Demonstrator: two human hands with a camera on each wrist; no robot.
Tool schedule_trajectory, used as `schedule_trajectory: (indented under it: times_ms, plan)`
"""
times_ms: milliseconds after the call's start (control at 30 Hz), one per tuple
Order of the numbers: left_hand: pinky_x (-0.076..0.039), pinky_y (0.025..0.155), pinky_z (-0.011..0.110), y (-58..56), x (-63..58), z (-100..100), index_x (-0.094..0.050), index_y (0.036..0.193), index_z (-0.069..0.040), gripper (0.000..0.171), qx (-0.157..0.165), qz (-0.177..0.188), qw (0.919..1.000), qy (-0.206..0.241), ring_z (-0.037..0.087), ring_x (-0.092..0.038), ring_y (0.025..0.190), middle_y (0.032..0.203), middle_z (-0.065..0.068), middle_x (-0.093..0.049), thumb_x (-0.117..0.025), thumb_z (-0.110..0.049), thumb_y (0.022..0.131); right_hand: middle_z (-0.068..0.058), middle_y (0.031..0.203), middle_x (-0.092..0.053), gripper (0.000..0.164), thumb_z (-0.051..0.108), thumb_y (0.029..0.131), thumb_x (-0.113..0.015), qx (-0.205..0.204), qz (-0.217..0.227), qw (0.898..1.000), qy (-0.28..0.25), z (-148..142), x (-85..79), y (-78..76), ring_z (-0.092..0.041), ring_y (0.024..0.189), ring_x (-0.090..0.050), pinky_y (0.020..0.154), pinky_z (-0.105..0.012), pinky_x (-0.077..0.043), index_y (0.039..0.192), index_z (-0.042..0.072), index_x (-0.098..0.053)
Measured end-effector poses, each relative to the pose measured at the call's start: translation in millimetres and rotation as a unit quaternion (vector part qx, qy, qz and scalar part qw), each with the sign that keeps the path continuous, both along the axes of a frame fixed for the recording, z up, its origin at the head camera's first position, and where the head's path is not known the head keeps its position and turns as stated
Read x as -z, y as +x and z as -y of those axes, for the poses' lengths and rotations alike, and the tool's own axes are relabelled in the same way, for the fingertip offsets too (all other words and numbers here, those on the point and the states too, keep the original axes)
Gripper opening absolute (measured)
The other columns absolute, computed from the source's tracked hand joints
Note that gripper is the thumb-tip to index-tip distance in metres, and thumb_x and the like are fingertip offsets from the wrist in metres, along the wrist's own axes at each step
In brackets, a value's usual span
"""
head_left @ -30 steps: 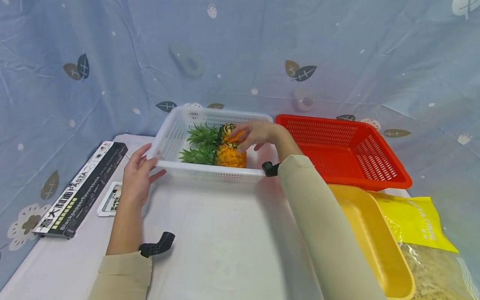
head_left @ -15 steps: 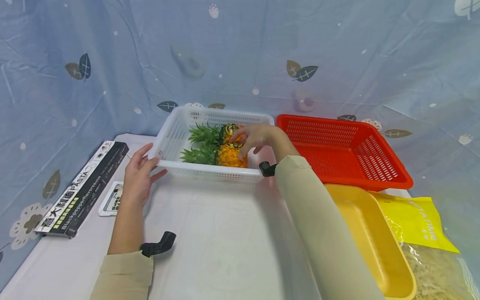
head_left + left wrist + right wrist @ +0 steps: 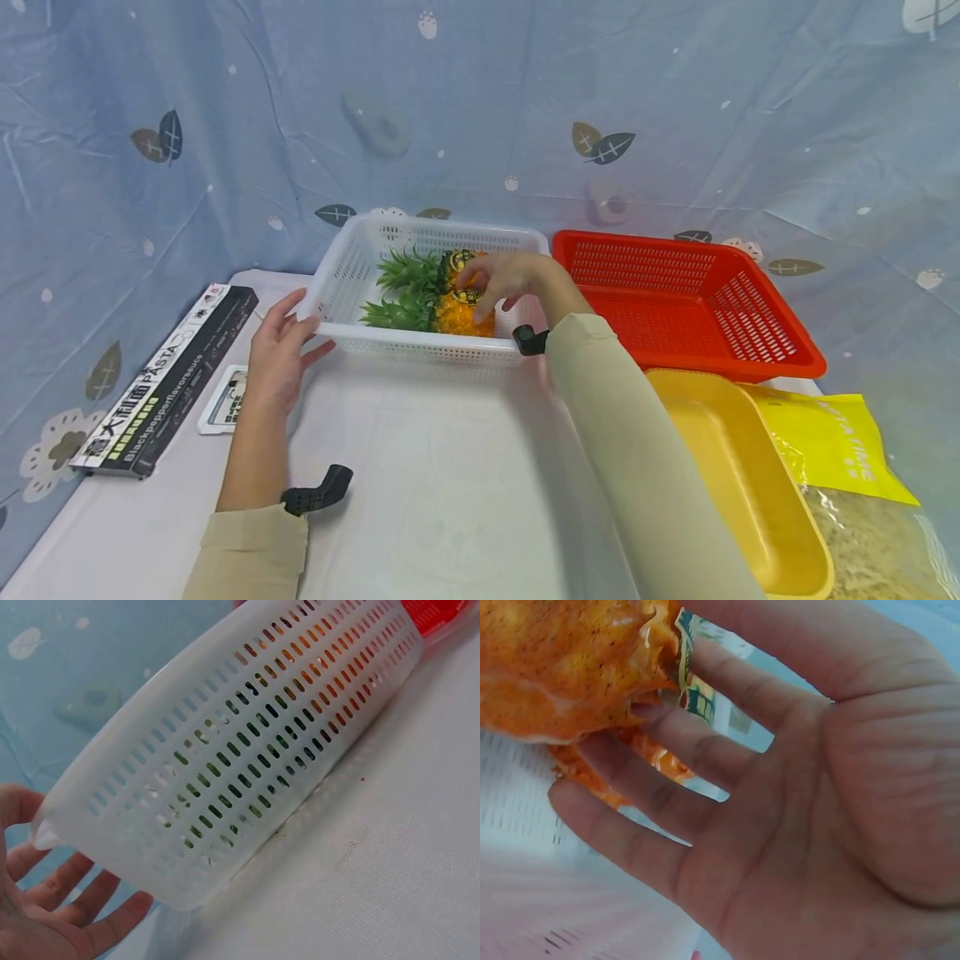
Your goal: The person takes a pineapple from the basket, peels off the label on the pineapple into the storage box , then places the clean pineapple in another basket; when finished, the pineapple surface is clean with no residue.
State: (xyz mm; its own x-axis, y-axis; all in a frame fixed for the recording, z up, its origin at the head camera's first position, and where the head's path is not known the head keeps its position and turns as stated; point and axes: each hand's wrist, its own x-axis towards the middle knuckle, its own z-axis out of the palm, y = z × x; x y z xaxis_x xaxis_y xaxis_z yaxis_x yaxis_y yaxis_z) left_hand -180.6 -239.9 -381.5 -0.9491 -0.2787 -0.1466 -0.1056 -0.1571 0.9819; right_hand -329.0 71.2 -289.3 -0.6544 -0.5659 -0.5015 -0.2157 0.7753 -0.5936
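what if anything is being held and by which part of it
The left hand grips the white basket by its near left corner. Whether the right hand holds a pineapple cannot be told.

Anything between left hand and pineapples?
Yes: the white basket's left end wall stands between the left hand and the pineapples; head view shows it.

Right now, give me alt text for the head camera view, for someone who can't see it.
A person's right hand is at two pineapples lying in a white basket, while the left hand touches the basket's near left corner. To the right are a red basket, a yellow tray and a bag; to the left lies a pasta box.
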Motion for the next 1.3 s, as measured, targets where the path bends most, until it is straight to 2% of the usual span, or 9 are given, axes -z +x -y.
schedule_trajectory:
  times_ms: [233,567,733,933,1133,1300]
  plan:
    - [-0.055,0.096,0.028,-0.1,0.6,0.0,-0.038,0.16,-0.033,0.058,-0.001,-0.005,1.0,0.008,0.028,-0.045,0.147,0.167,0.003,-0.036,-0.057,-0.025,0.106,-0.01,0.164,-0.037,0.076,0.02,0.083,-0.084,0.0,0.015,1.0,0.017,3.4,0.8,0.5,-0.028,0.146,-0.041,0.11,-0.05,-0.051,0.151,0.022,-0.05]
    - [-0.058,0.09,0.021,0.5,0.7,-1.1,-0.04,0.159,-0.034,0.056,-0.004,-0.01,0.9998,0.015,0.025,-0.048,0.143,0.166,0.004,-0.037,-0.057,-0.023,0.106,-0.011,0.163,-0.036,0.081,0.016,0.082,-0.085,-0.003,0.018,1.0,0.021,7.3,-1.7,1.7,-0.027,0.145,-0.043,0.113,-0.044,-0.05,0.153,0.019,-0.046]
    - [-0.059,0.089,0.022,0.9,0.2,-0.7,-0.039,0.159,-0.032,0.058,-0.002,-0.015,0.9997,0.021,0.022,-0.05,0.138,0.166,0.005,-0.037,-0.057,-0.022,0.106,-0.009,0.162,-0.036,0.079,0.017,0.081,-0.086,-0.012,0.018,0.999,0.024,7.3,-1.4,1.8,-0.027,0.141,-0.045,0.109,-0.044,-0.053,0.15,0.022,-0.047]
    - [-0.059,0.089,0.022,2.5,1.0,-0.6,-0.04,0.158,-0.033,0.056,-0.002,-0.016,0.9996,0.024,0.019,-0.052,0.135,0.165,0.007,-0.037,-0.057,-0.021,0.106,-0.008,0.165,-0.031,0.08,0.019,0.082,-0.086,-0.018,0.027,0.999,0.038,7.3,0.3,1.3,-0.026,0.147,-0.038,0.111,-0.048,-0.05,0.149,0.025,-0.044]
    - [-0.059,0.09,0.022,2.5,2.1,-0.6,-0.04,0.159,-0.032,0.057,-0.002,-0.019,0.9994,0.029,0.018,-0.054,0.132,0.164,0.007,-0.038,-0.058,-0.021,0.106,-0.007,0.167,-0.028,0.09,0.014,0.081,-0.087,-0.008,0.053,0.998,0.014,5.6,2.4,1.6,-0.027,0.15,-0.033,0.113,-0.049,-0.048,0.157,0.026,-0.038]
    - [-0.059,0.09,0.022,1.9,2.7,-0.1,-0.039,0.159,-0.032,0.058,0.001,-0.019,0.9993,0.032,0.019,-0.053,0.134,0.164,0.007,-0.038,-0.058,-0.022,0.106,-0.005,0.166,-0.028,0.088,0.01,0.08,-0.087,0.0,0.069,0.998,-0.002,4.8,4.6,2.2,-0.027,0.147,-0.037,0.112,-0.047,-0.05,0.155,0.025,-0.042]
